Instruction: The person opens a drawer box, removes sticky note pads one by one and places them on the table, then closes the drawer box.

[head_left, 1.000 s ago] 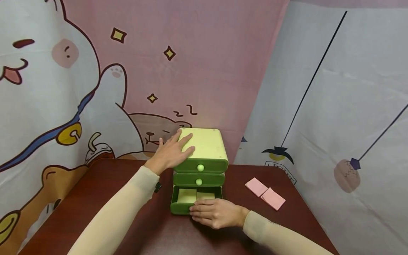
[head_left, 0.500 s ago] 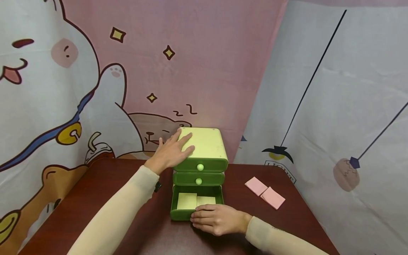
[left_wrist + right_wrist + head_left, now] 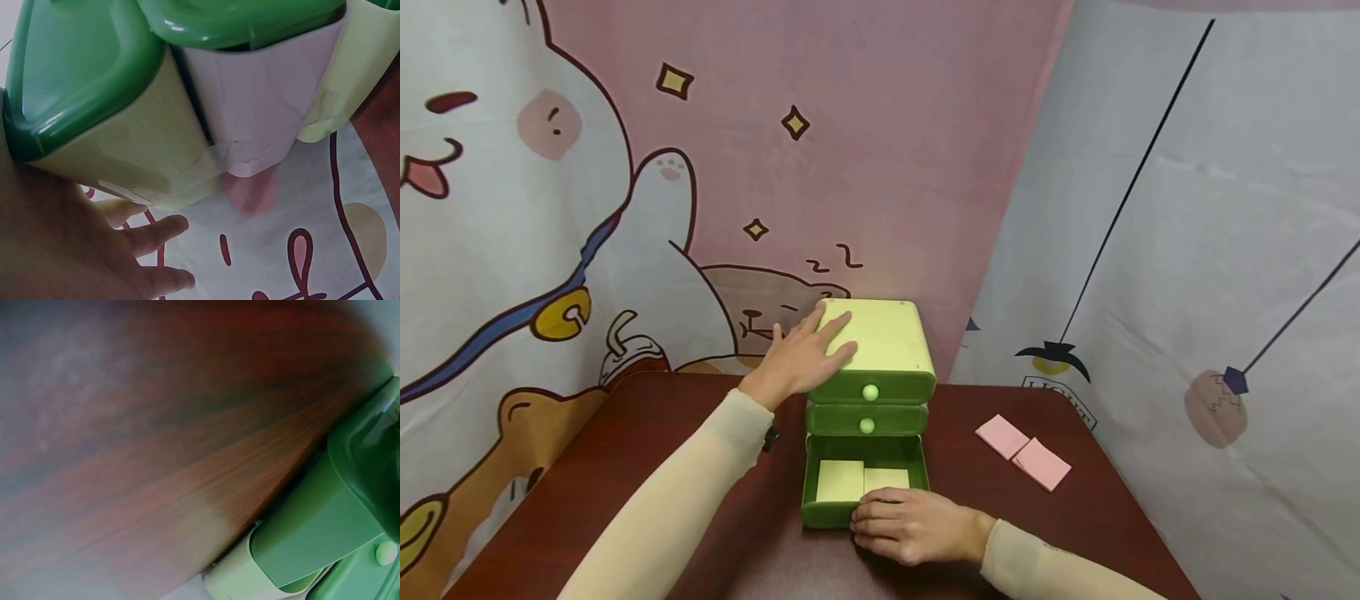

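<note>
A small desktop drawer unit (image 3: 883,333) with a pale yellow top and green drawer fronts stands on the table. My left hand (image 3: 797,358) rests on its top left edge with fingers spread; the left wrist view shows that hand against the yellow side wall (image 3: 137,156). The bottom drawer (image 3: 827,517) is pulled out, and two pale yellow sticky note pads (image 3: 841,480) lie side by side in it. My right hand (image 3: 917,527) holds the drawer's front with bent fingers, which hide its knob. In the right wrist view the drawer's side (image 3: 319,519) shows, without the hand.
Two pink sticky note pads (image 3: 1041,463) lie end to end on the dark red-brown table (image 3: 955,450), right of the unit. The upper and middle drawers (image 3: 898,419), with round pale knobs, are closed. A printed cloth (image 3: 910,150) hangs behind.
The bottom drawer has slid farther out toward me with my right hand at its front, baring more of its inside and the yellow pads. My left hand has stayed in place.
</note>
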A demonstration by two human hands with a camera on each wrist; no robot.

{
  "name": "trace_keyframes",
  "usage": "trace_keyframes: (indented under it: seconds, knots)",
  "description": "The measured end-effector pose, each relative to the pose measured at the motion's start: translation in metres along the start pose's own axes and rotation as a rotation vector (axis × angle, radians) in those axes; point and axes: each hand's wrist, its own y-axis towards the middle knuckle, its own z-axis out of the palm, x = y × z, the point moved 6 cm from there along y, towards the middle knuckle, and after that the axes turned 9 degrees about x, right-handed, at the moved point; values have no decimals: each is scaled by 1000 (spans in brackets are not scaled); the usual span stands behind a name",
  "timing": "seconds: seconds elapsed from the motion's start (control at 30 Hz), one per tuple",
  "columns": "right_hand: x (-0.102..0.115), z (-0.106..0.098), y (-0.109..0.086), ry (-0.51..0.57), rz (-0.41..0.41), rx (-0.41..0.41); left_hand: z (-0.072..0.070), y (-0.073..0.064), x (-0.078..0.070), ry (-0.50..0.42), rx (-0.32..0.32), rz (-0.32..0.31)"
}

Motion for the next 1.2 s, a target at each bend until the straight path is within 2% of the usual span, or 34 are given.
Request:
trace_keyframes:
  seconds: [0.2, 0.53, 0.93, 1.2]
  knots:
    - [5, 5, -2, 3, -2, 31, 1, -1, 0, -3, 6, -5]
    - [7, -5, 2, 7, -34, 6, 0, 0, 0, -6, 6, -3]
    - [13, -6, 1, 27, -51, 15, 1, 0, 0, -12, 8, -1]
    - [7, -23, 8, 33, -74, -12, -1, -1, -1, -10, 12, 0]
